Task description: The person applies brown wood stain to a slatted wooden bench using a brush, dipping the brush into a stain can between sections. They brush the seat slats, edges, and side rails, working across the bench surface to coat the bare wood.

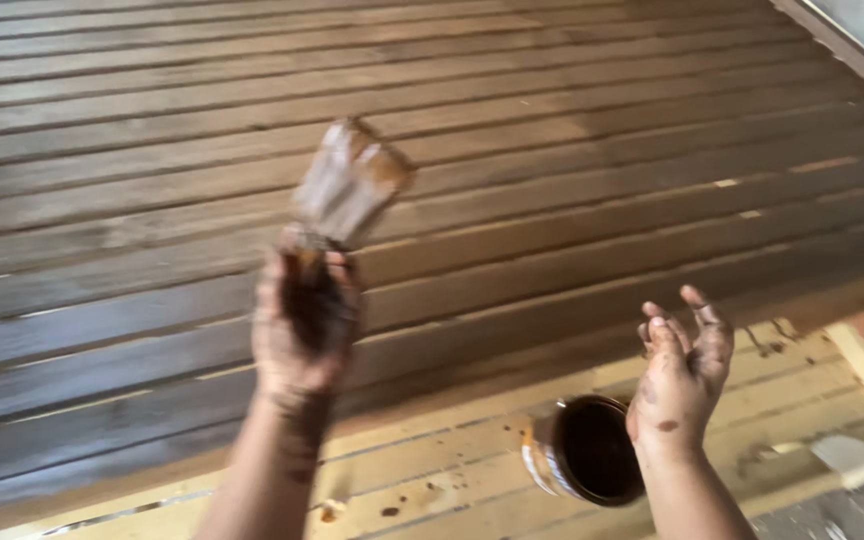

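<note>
Your left hand [304, 320] grips a wide paintbrush [349, 185], bristles above your fingers. Your right hand [680, 372] hangs open, fingers spread, just beside a stain can [584, 450].

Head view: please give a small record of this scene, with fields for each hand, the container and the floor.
left hand: closed around the handle of a wide paintbrush, bristles up
right hand: open, fingers spread, stained, holds nothing
container: open can of dark brown liquid, beside the right hand
floor: wooden boards, mostly dark stained; nearest boards pale
</note>
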